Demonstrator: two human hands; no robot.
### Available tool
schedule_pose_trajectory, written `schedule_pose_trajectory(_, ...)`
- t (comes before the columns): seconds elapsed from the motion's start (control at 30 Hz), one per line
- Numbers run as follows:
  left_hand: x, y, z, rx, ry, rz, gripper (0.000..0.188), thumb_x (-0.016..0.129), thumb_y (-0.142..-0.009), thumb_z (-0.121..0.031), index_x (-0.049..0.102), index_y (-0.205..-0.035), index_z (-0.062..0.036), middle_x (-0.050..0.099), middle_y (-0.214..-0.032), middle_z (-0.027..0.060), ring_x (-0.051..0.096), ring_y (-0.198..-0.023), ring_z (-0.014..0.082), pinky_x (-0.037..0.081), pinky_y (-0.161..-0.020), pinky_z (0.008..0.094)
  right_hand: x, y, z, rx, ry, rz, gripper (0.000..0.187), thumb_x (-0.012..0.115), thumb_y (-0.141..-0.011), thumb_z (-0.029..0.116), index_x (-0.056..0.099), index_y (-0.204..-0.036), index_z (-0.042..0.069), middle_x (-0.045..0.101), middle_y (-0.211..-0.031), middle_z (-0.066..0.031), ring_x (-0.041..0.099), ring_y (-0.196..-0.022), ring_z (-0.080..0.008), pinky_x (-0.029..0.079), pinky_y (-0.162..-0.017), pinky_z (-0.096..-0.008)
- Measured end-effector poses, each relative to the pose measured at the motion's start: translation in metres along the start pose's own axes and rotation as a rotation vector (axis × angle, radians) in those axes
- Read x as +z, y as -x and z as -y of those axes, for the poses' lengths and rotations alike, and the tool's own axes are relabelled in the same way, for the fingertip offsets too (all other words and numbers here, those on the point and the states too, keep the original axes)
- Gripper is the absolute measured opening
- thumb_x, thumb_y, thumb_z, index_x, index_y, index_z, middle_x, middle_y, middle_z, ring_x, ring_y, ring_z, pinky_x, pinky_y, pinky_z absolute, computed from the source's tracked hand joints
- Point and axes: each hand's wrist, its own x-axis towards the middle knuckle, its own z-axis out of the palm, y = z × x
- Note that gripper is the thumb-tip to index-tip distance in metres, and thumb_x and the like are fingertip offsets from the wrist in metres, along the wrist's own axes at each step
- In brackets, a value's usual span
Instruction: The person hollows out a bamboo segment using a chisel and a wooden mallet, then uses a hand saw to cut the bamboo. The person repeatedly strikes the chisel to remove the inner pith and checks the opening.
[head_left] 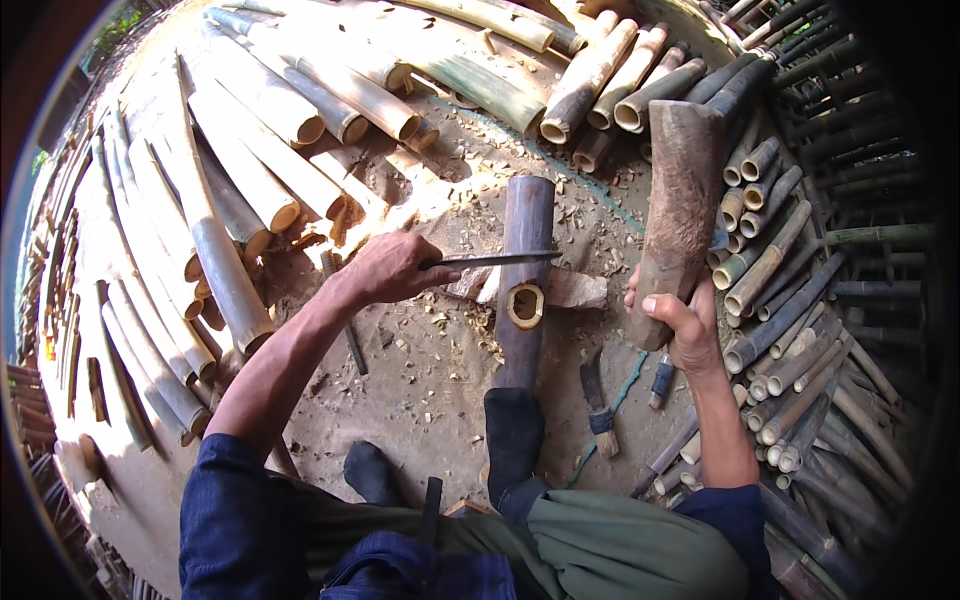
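My left hand (395, 266) is closed round the end of a long, thin, dark metal blade (500, 259); knife or chisel, I cannot tell. The blade lies level across a dark bamboo section (526, 215), just beyond an opening (525, 306) with a pale cut rim. Whether it touches the bamboo is unclear. Under the bamboo is a wooden block (578, 290), and my socked foot (513, 430) is at its near end. To the right, my right hand (684, 320) grips the lower end of a thick, rough wooden club (682, 190), held raised and nearly upright.
Bamboo poles (265, 180) lie to the left and far side. Stacked cut bamboo tubes (770, 240) line the right. Near my foot lie a dark-handled tool (597, 405) and a blue-wrapped tool (661, 380). A metal rod (345, 320) rests left. Wood chips litter the ground.
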Motion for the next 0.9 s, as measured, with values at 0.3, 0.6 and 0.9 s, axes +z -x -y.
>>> schedule_pose_trajectory(0.3, 0.003, 0.008, 0.009, -0.052, -0.207, 0.049, 0.058, 0.067, -0.099, -0.062, 0.08, -0.083, -0.0076, 0.061, -0.057, 0.0123, 0.061, -0.052, 0.0305, 0.047, -0.054, 0.0471, 0.025, 0.002, -0.016, 0.027, 0.097, 0.01, 0.061, 0.081, -0.085, 0.022, 0.052, -0.133, -0.002, 0.067, -0.096, -0.0102, 0.067, -0.067, -0.0151, 0.058, -0.058, -0.0313)
schedule_pose_trajectory(0.6, 0.01, 0.008, 0.003, -0.159, -0.227, 0.109, 0.06, 0.068, -0.096, -0.066, 0.08, -0.084, -0.0087, 0.063, -0.059, 0.0117, 0.063, -0.054, 0.0287, 0.049, -0.054, 0.0461, 0.054, -0.016, -0.037, 0.282, 1.008, 0.327, 0.082, 0.085, -0.08, 0.026, 0.046, -0.143, -0.008, 0.069, -0.123, -0.0333, 0.072, -0.116, -0.0324, 0.054, -0.099, -0.0456)
schedule_pose_trajectory(0.9, 0.017, 0.002, 0.02, -0.134, -0.182, 0.114, 0.06, 0.073, -0.094, -0.066, 0.082, -0.086, -0.0068, 0.063, -0.058, 0.0112, 0.064, -0.054, 0.0279, 0.049, -0.055, 0.046, 0.075, -0.026, -0.044, -0.116, 0.648, 0.07, 0.075, 0.083, -0.084, 0.031, 0.05, -0.136, -0.011, 0.07, -0.124, -0.0332, 0.071, -0.116, -0.042, 0.055, -0.1, -0.0483)
